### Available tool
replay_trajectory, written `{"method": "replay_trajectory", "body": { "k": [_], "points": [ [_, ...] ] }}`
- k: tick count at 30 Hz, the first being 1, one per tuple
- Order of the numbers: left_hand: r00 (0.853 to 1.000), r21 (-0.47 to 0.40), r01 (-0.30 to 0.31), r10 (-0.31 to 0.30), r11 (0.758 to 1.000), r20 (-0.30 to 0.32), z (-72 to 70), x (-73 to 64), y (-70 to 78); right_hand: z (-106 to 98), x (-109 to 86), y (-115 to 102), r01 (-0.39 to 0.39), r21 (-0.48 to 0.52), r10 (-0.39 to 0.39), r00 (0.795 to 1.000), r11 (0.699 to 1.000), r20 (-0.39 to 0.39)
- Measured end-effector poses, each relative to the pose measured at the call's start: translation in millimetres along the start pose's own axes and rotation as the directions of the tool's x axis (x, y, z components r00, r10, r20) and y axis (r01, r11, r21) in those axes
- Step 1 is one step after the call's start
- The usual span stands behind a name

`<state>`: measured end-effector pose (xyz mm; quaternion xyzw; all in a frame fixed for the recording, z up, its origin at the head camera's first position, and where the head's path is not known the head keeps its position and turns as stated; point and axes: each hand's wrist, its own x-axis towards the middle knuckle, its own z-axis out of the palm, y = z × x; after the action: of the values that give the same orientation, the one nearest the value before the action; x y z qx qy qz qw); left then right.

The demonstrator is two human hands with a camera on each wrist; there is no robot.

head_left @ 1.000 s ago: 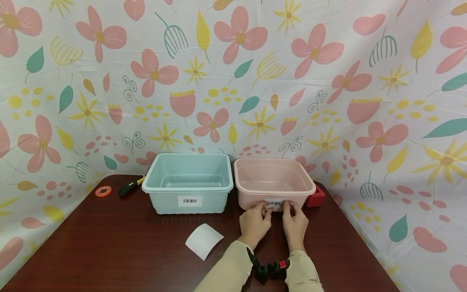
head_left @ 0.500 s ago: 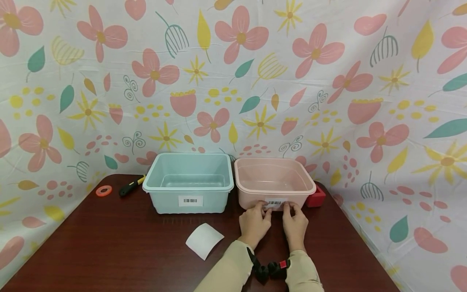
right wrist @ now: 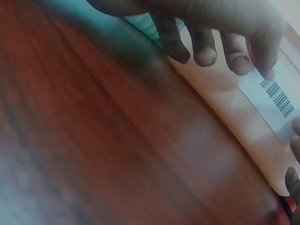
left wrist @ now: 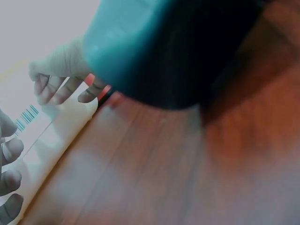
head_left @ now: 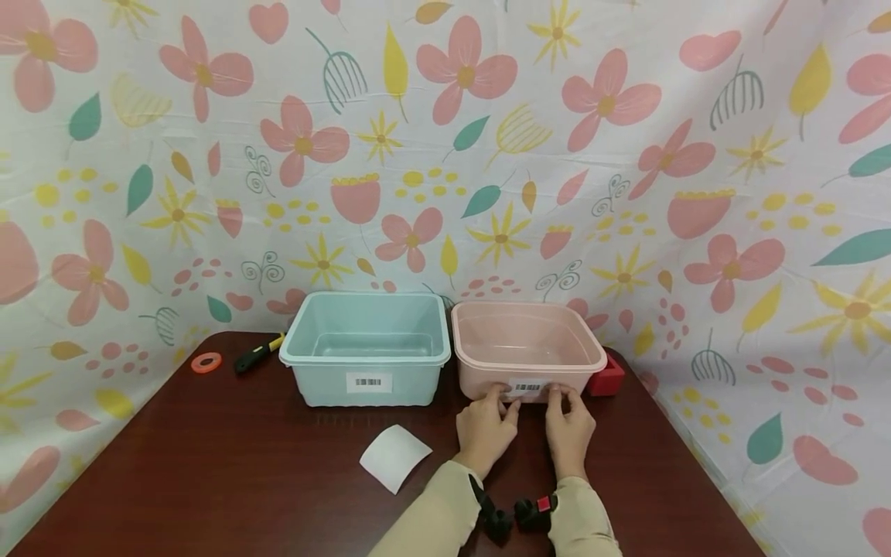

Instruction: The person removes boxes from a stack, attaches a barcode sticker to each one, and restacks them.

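Observation:
A white barcode label (head_left: 527, 386) lies on the front wall of the pink bin (head_left: 487, 374), below its rim. My left hand (head_left: 485, 433) presses fingertips to the label's left end. At its right end, the fingers of my right hand (head_left: 569, 433) touch the label and the bin wall. Close up in the right wrist view, the label (right wrist: 262, 101) looks flat against the pink plastic, and left-hand fingers reach it from above. The left wrist view shows the right hand (left wrist: 65, 70) beyond the barcode, its fingers bent loosely.
A light blue bin (head_left: 320, 385) with its own barcode label stands left of the pink one. White paper (head_left: 395, 458) lies in front. A black-and-yellow tool (head_left: 259, 354), an orange ring (head_left: 206, 362) and a red object (head_left: 606, 377) rest on the dark table (head_left: 244, 464).
Both hands have slid slightly apart along the label, the left one leftward and the right one rightward. The head view has shifted a little. The bins stay put.

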<state>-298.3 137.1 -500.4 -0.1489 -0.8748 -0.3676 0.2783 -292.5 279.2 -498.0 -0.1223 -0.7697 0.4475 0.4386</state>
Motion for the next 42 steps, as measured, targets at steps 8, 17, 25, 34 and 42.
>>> {"method": "replay_trajectory", "body": {
  "k": [8, 17, 25, 34, 42],
  "points": [
    [0.982, 0.021, -0.153, 0.154, 0.988, -0.112, -43.8, 4.7, 3.7, 0, 2.7, -2, 0.081, 0.088, -0.069, 0.99, 0.993, -0.126],
    [0.97, -0.008, -0.223, 0.221, 0.975, -0.105, -116.3, 21.7, 6.5, -18, 18.4, -41, 0.356, 0.244, -0.273, 0.908, 0.902, -0.317],
    [0.974, -0.045, -0.179, 0.17, 0.983, -0.148, -175.0, 36.6, -15.0, -35, 42.6, -73, 0.5, 0.228, -0.426, 0.851, 0.835, -0.307],
    [0.98, 0.014, -0.018, 0.021, 1.0, -0.2, -255.7, 53.6, -51.8, -50, 82.3, -59, 0.36, 0.163, -0.359, 0.933, 0.918, -0.039],
    [0.974, 0.081, 0.088, -0.069, 0.993, -0.215, -297.6, 58.5, -90.3, -54, 87.0, -53, 0.179, 0.092, -0.189, 0.975, 0.98, 0.119]
  ]
}}
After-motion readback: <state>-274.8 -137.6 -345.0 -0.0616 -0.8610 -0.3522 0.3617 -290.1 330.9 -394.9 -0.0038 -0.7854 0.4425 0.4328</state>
